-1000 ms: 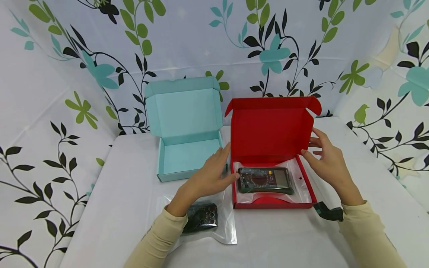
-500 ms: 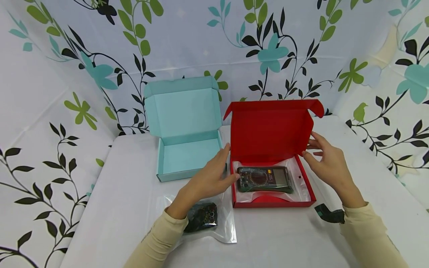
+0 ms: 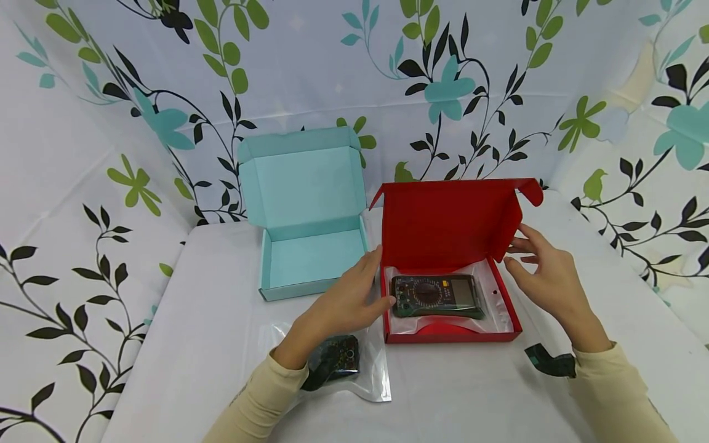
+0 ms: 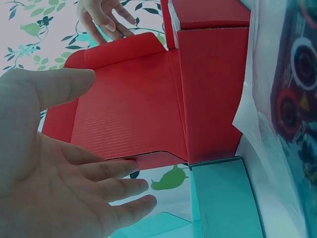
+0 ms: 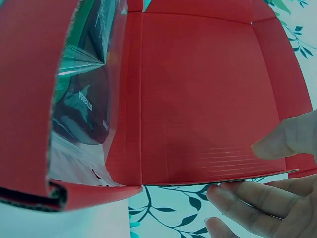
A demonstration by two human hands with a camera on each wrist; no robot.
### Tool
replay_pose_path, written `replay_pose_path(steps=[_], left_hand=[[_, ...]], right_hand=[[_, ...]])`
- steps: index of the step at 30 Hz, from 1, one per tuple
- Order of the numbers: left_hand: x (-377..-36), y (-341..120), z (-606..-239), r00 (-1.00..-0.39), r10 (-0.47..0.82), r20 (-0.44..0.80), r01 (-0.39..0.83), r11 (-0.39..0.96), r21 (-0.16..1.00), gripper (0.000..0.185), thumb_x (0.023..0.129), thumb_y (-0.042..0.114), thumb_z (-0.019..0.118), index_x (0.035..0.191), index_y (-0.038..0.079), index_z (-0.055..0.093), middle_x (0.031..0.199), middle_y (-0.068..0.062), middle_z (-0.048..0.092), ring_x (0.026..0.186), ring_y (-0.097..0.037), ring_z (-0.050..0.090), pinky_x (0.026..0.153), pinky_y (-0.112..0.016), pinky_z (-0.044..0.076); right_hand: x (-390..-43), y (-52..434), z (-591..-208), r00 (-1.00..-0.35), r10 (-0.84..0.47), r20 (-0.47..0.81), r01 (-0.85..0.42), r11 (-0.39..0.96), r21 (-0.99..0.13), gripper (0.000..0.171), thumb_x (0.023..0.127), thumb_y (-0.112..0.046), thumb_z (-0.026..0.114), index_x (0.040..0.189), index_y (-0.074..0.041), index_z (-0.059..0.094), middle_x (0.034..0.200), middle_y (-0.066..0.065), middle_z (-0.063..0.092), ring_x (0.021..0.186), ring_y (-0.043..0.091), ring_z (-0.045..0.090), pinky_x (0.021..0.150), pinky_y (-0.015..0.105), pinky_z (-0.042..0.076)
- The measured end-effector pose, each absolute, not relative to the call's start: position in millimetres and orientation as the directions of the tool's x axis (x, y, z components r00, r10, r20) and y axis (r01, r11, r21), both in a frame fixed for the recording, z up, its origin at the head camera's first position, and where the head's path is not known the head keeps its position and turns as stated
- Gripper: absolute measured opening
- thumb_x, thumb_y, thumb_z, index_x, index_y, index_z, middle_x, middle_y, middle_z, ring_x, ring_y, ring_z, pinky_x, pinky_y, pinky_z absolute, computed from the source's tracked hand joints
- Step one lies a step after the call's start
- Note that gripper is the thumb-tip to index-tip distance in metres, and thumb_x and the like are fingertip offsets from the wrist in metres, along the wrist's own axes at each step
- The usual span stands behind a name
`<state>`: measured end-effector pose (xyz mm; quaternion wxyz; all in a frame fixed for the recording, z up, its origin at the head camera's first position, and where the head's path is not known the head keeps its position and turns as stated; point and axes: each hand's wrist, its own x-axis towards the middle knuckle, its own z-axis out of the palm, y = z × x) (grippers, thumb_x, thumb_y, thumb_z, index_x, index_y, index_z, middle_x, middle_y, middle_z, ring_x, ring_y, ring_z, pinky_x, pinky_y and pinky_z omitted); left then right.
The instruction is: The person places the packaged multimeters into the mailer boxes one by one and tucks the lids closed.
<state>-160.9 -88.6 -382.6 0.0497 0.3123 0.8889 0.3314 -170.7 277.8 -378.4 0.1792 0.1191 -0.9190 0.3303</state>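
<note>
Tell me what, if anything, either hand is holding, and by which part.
The right hand holds the rectangular red cardboard lid by its right side flap, between thumb and fingers. The left hand grips nothing.

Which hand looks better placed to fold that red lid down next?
Probably the right hand: its thumb and fingers straddle the side edge of the red lid. The left hand is spread low at the other side of the red box, its thumb pointing toward the bagged meter.
</note>
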Motion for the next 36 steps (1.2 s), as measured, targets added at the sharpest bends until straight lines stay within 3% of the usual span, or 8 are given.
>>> replay_pose_path(steps=[2,4,7,10,25,28,31,36], left_hand=[[-160,-89,-383,-0.796,0.592,0.124,0.528,0.582,0.618,0.093,0.101,0.031,0.065,0.166,0.003,0.005,0.171,-0.012,0.017,0.154,-0.025,0.022,0.117,-0.043,0.032],[-159,-89,-383,-0.792,0.596,0.132,0.536,0.574,0.619,0.091,0.102,0.03,0.064,0.166,0.002,0.006,0.171,-0.013,0.017,0.154,-0.026,0.021,0.118,-0.043,0.03],[-158,-89,-384,-0.789,0.599,0.135,0.538,0.57,0.621,0.091,0.102,0.03,0.064,0.166,0.001,0.006,0.171,-0.013,0.016,0.154,-0.026,0.021,0.119,-0.043,0.028],[-157,-89,-384,-0.791,0.598,0.129,0.535,0.575,0.619,0.091,0.102,0.03,0.063,0.165,0.0,0.005,0.171,-0.014,0.016,0.154,-0.027,0.021,0.119,-0.043,0.028],[-155,-89,-385,-0.784,0.607,0.127,0.544,0.575,0.611,0.092,0.102,0.033,0.062,0.164,-0.003,0.005,0.171,-0.018,0.014,0.155,-0.031,0.018,0.121,-0.047,0.024],[-155,-89,-385,-0.782,0.611,0.123,0.546,0.578,0.607,0.092,0.102,0.033,0.062,0.164,-0.003,0.004,0.171,-0.017,0.012,0.156,-0.03,0.017,0.121,-0.047,0.023],[-154,-89,-384,-0.783,0.61,0.116,0.542,0.58,0.608,0.093,0.102,0.033,0.063,0.165,-0.002,0.004,0.171,-0.015,0.012,0.155,-0.029,0.018,0.121,-0.046,0.023],[-155,-89,-384,-0.777,0.618,0.116,0.551,0.58,0.599,0.094,0.101,0.031,0.064,0.164,-0.003,0.004,0.171,-0.016,0.013,0.155,-0.029,0.019,0.121,-0.046,0.023]], right_hand=[[-170,278,-379,-0.906,-0.102,0.411,-0.341,0.75,-0.566,0.066,0.094,-0.007,0.072,0.154,0.0,0.045,0.126,0.027,0.068,0.102,0.046,0.069,0.078,0.0,0.034],[-168,277,-379,-0.906,-0.102,0.411,-0.341,0.752,-0.565,0.066,0.094,-0.008,0.071,0.154,0.0,0.045,0.126,0.027,0.068,0.102,0.046,0.069,0.079,0.005,0.041],[-166,277,-380,-0.91,-0.102,0.403,-0.335,0.753,-0.567,0.067,0.095,-0.008,0.072,0.155,-0.001,0.044,0.127,0.028,0.067,0.102,0.047,0.068,0.081,0.031,0.059],[-165,277,-381,-0.914,-0.101,0.393,-0.329,0.752,-0.571,0.067,0.095,-0.009,0.072,0.155,0.0,0.042,0.128,0.029,0.066,0.102,0.051,0.067,0.077,0.061,0.057],[-157,274,-384,-0.899,-0.111,0.425,-0.351,0.762,-0.543,0.061,0.093,-0.004,0.072,0.149,0.003,0.048,0.121,0.027,0.069,0.099,0.047,0.069,0.079,0.062,0.055],[-156,274,-385,-0.892,-0.116,0.436,-0.36,0.766,-0.533,0.06,0.092,-0.003,0.072,0.147,0.004,0.051,0.119,0.027,0.07,0.099,0.046,0.07,0.081,0.057,0.056],[-156,275,-388,-0.884,-0.122,0.451,-0.374,0.762,-0.529,0.059,0.091,-0.003,0.073,0.146,0.004,0.052,0.118,0.027,0.071,0.098,0.046,0.07,0.083,0.027,0.057],[-154,276,-390,-0.876,-0.126,0.466,-0.392,0.749,-0.535,0.059,0.09,-0.001,0.073,0.145,0.004,0.053,0.115,0.027,0.071,0.096,0.046,0.07,0.08,-0.002,0.032]])
